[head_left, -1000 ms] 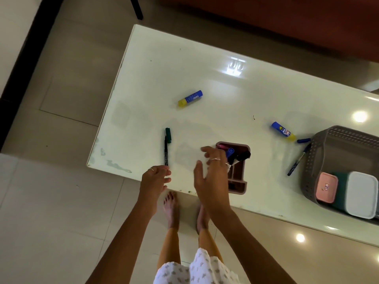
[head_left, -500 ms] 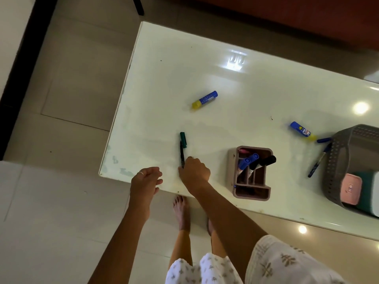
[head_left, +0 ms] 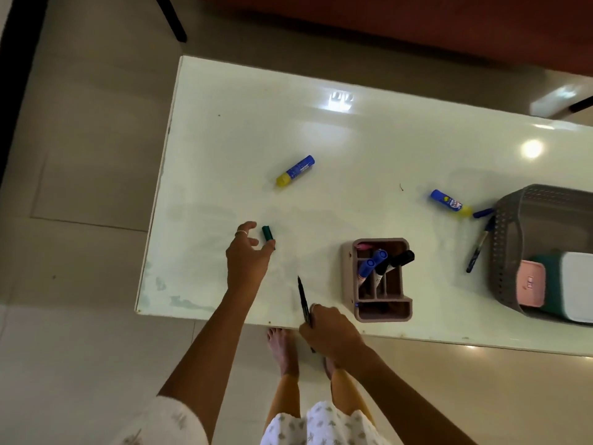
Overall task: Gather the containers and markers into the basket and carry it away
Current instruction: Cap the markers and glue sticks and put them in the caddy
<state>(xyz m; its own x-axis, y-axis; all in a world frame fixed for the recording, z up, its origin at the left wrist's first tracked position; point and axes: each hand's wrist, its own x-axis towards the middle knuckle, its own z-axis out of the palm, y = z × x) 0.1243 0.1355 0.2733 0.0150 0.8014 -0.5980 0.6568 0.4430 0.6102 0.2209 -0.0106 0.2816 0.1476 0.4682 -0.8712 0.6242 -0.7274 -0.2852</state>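
Reaching hand: the left hand (head_left: 248, 256) is held over the table (head_left: 369, 149) left of centre, its fingers spread and loosely curled toward the green cap (head_left: 268, 235); nothing is gripped yet, though the thumb tip appears to meet the cap's lower end.
Holding hand: the right hand (head_left: 330, 332) is curled round the lower barrel of the uncapped marker (head_left: 303, 298) at the bottom edge of the table, lower centre of the frame.
Key relation: the cap lies just right of and above the left palm, between thumb and fingers, its long axis running nearly up and down the frame; the marker tip points up-frame toward it from the lower right, well apart. The left hand is plainly the nearer one, so capping is judged to call for the cap to be pinched and carried down to the tip.
Marker holder: the organiser (head_left: 378, 281) stands right of the right hand with blue and black markers in it.
Loose items: two glue sticks (head_left: 295, 171) (head_left: 451, 203) and a blue pen (head_left: 478, 248) lie on the table.
Basket: the grey basket (head_left: 510, 252) sits at the right edge, containers (head_left: 577, 287) already inside.
Progress: judged as partly done.
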